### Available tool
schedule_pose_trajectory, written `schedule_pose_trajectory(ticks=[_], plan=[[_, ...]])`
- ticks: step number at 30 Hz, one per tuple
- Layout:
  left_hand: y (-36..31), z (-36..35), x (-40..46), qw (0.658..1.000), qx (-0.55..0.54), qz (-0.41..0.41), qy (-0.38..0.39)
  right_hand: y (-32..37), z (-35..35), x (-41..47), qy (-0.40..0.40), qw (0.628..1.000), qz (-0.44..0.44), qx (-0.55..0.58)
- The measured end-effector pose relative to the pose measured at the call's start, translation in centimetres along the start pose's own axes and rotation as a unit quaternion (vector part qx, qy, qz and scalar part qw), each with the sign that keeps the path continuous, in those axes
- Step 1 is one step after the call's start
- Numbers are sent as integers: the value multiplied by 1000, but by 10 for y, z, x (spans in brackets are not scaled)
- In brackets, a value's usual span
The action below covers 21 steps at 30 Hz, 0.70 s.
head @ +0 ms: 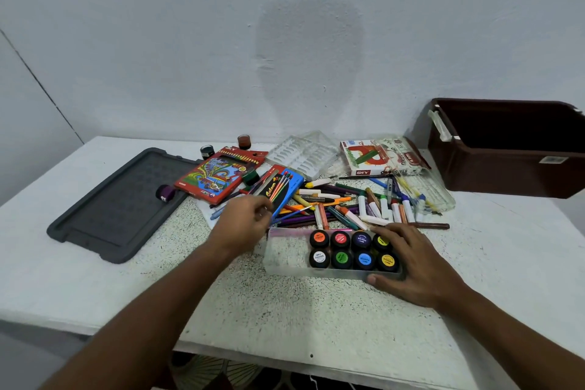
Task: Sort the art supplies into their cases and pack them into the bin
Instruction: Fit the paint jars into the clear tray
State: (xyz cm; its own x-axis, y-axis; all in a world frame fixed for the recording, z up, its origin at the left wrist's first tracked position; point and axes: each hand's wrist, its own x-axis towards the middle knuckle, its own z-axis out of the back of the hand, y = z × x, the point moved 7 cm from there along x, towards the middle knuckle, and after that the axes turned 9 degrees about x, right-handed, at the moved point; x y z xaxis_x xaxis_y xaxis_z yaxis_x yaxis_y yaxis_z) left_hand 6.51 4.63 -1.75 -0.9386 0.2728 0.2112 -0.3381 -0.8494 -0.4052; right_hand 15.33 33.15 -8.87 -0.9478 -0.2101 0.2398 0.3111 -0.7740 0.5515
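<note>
Clear paint case (332,255) near the table's front edge: eight poster-paint jars (351,249) fill its right part, left part bare. Right hand (411,266) grips the case's right end. Left hand (243,222), fingers curled, hovers left of the case at the pencil heap (332,203); whether it pinches anything, cannot tell.

Risk: stray purple jar (165,192), far left of the case on the grey lid (120,203), lies sideways and could roll. Brown bin (506,146) far right.

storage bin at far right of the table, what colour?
Dark reddish-brown plastic storage bin, with a pale latch on its left end; the head view shows it.
</note>
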Motion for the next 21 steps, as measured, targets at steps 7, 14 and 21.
schedule_pose_trajectory(ticks=[7,14,21], plan=[[61,14,26,993,66,77,-53,1,0,-1,2,1000,-10,3],[52,1,54,993,71,83,-36,-4,0,2,11,999,-15,33],[51,-11,81,990,102,98,-6,-5,1,3,8,999,-14,40]])
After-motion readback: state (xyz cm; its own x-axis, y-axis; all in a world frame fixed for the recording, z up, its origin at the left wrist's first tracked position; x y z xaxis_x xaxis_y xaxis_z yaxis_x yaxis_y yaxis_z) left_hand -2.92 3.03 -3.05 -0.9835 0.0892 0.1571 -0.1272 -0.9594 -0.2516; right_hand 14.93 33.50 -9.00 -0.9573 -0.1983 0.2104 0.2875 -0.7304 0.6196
